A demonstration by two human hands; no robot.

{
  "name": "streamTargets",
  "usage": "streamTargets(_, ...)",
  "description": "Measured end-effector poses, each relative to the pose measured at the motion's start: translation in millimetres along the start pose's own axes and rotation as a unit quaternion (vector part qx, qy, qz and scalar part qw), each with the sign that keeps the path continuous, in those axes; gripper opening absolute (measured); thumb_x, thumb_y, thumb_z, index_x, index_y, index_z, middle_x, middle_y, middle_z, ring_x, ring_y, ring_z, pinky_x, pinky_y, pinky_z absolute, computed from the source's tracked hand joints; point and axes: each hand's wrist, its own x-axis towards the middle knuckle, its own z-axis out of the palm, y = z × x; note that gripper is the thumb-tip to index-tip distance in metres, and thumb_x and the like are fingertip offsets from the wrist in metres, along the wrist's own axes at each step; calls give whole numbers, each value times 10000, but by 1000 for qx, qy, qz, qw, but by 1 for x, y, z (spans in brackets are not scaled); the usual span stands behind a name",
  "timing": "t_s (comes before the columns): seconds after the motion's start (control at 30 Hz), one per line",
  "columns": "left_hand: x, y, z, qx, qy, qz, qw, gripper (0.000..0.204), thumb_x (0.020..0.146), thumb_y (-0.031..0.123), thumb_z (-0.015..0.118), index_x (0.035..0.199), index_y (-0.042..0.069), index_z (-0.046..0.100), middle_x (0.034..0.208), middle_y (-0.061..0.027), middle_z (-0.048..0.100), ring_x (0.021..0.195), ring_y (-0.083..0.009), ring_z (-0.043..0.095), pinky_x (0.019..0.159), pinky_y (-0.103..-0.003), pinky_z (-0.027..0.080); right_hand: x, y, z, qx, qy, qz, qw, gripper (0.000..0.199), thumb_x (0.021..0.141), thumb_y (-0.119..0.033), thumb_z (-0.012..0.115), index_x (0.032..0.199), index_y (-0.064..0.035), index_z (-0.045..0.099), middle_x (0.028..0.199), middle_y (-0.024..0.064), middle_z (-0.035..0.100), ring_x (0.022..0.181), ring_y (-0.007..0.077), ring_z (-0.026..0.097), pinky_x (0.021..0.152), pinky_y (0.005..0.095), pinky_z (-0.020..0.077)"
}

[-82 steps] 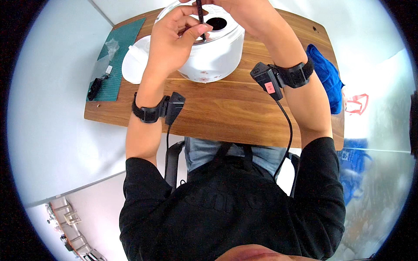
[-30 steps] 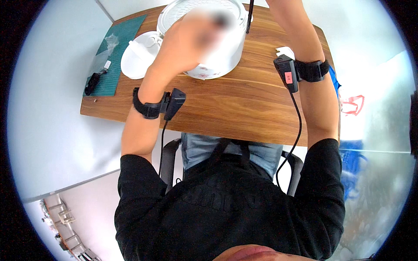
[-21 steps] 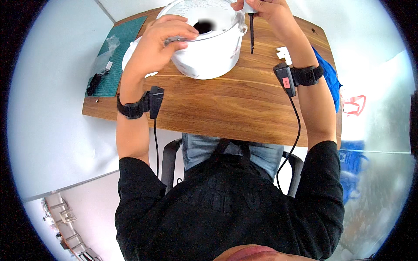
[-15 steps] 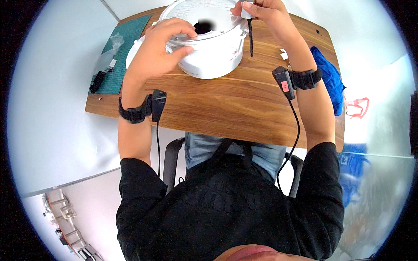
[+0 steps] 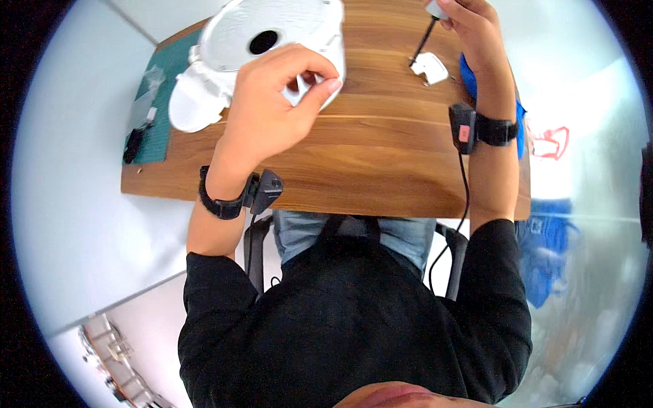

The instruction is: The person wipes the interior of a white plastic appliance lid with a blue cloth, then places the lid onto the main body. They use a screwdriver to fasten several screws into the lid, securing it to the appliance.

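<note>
White housing (image 5: 272,41) top cropped; screwdriver (image 5: 423,42) handle hidden.

Black long-sleeve top, sleeves pushed up past the elbows, blue jeans. Black strap on each wrist carrying a small black module (image 5: 266,190); right wrist's module (image 5: 464,128) has a red patch. Thin black cable runs from each module back along the forearm.

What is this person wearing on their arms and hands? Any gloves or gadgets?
No gloves: both hands are bare. The left hand has a black wristband carrying a small black box, with a thin black cable trailing down. The right hand has a matching black band and box with a red mark, also cabled. Black sleeves are pushed up above the elbows.
</note>
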Motion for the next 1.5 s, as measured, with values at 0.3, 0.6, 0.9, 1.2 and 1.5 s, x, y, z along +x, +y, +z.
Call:
streamTargets(0.3,65,-44,143,59,-209,-97,971,206,884,187,764,1046,59,758,905,-121,764,832,-239,736,752,-355,567,-6,7,-47,-51,-15,9,999,130,899,-113,768,905,1,704,790,27,683,667,93,602,591,249,455)
streamTargets(0.6,86,-59,216,176,-238,-132,946,266,863,287,773,1029,80,772,924,-130,764,907,-328,731,817,-430,566,-5,1,-58,-41,-10,23,999,154,871,-115,790,861,7,696,753,37,666,626,92,583,545,249,440)
streamTargets(0.9,82,-75,225,105,-204,-117,966,137,904,177,718,957,51,713,944,-158,742,893,-367,705,780,-462,522,-3,2,-53,-127,-11,48,991,191,857,-133,797,868,37,709,731,53,681,660,111,616,588,278,481)
streamTargets(1.2,84,-65,191,-23,-200,-133,970,113,960,100,684,1015,8,720,901,-91,750,855,-164,700,791,-313,537,-3,-1,-52,-93,11,55,994,157,872,-101,776,911,41,723,799,80,708,716,133,652,650,277,515)
streamTargets(1.5,69,-52,166,-153,-125,-154,968,143,888,57,773,1027,36,744,910,-61,776,805,-106,685,761,-271,551,-6,6,-52,2,16,41,999,165,870,-98,806,911,39,724,809,78,720,698,122,656,627,260,512)
